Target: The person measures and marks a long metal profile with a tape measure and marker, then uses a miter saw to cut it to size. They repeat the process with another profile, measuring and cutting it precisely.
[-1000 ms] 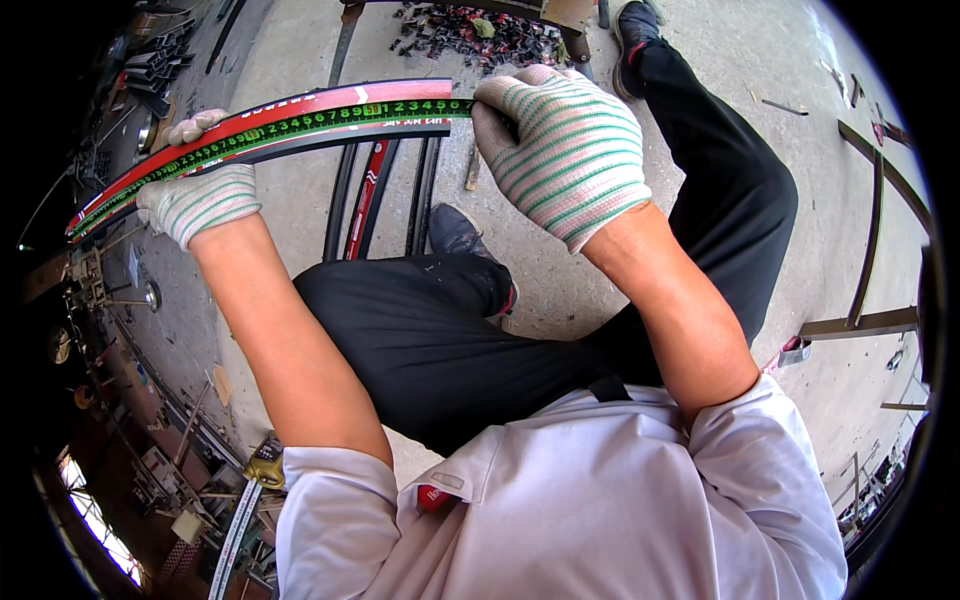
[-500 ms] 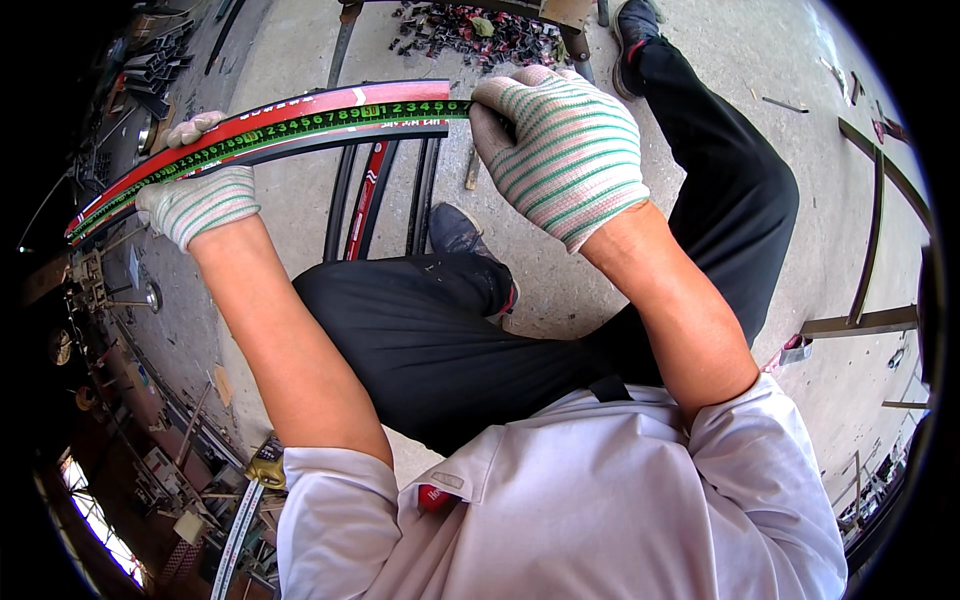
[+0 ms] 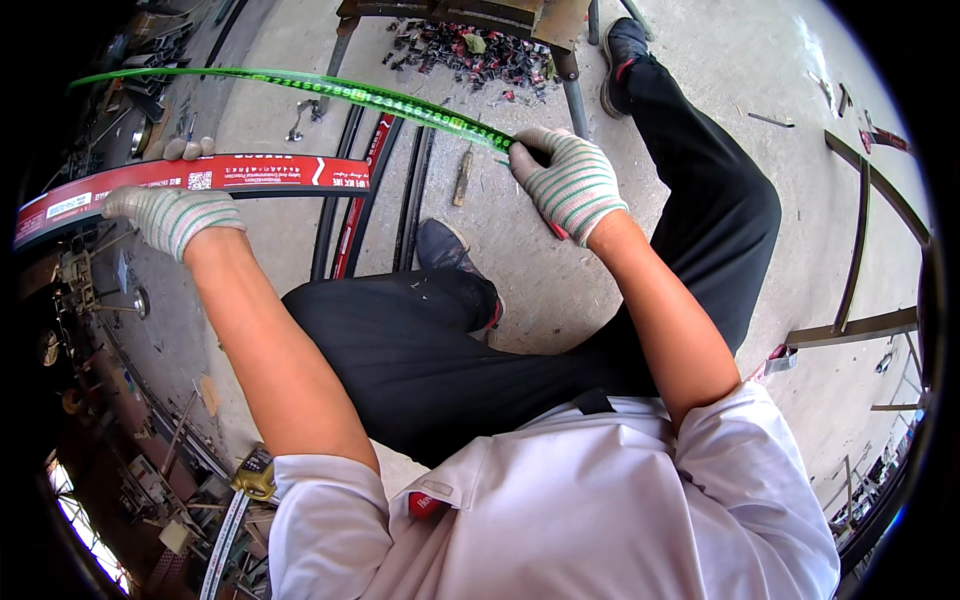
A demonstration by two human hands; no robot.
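Note:
A long, dark-edged profile strip with red printed film on its face lies in my left hand. My gloved fingers wrap over its near and far edges, and its cut end points right. My right hand, in a matching green-striped glove, is closed on a tape measure, whose case is mostly hidden by the palm. From it the bright green tape blade runs out to the left in a long arc, apart from the strip and beyond it. The blade is partly blurred.
Several similar strips lie on the concrete floor below my hands. Ahead, a heap of small dark and red offcuts sits under a metal stand. Steel bars stand at the right. A yellow tool with a white scale is at lower left.
The tape blade lay along the strip earlier; now it has lifted off and swung away from me. My left hand has moved the strip left, and my right hand has shifted right and slightly nearer.

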